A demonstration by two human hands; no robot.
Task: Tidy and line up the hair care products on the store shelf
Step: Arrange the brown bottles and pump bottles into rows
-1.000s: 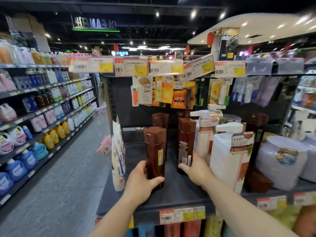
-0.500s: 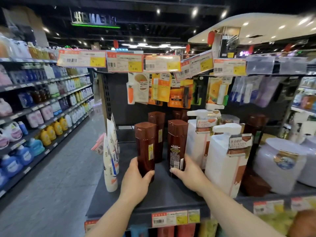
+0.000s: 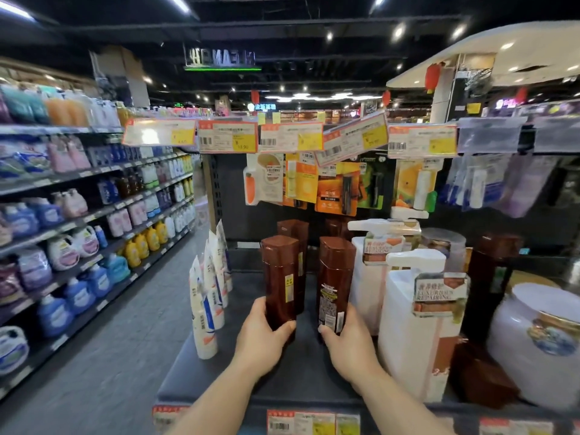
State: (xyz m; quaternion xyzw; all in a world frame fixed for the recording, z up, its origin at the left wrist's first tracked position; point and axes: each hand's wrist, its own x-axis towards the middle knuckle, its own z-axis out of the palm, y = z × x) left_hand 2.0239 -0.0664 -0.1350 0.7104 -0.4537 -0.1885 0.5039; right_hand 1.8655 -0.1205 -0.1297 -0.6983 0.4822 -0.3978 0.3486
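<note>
Gripping low for control, the left hand [image 3: 262,340] holds one tall brown plastic bottle [image 3: 280,281] and the right hand [image 3: 348,343] its labelled twin [image 3: 334,282], both upright on the dark shelf [image 3: 219,372], likely squaring a front row.

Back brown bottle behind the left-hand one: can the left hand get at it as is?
Probably not directly. The left hand grips the front tall brown plastic bottle, which stands right in front of the rear brown bottle. The bare shelf deck to its left looks like a way round.
</note>
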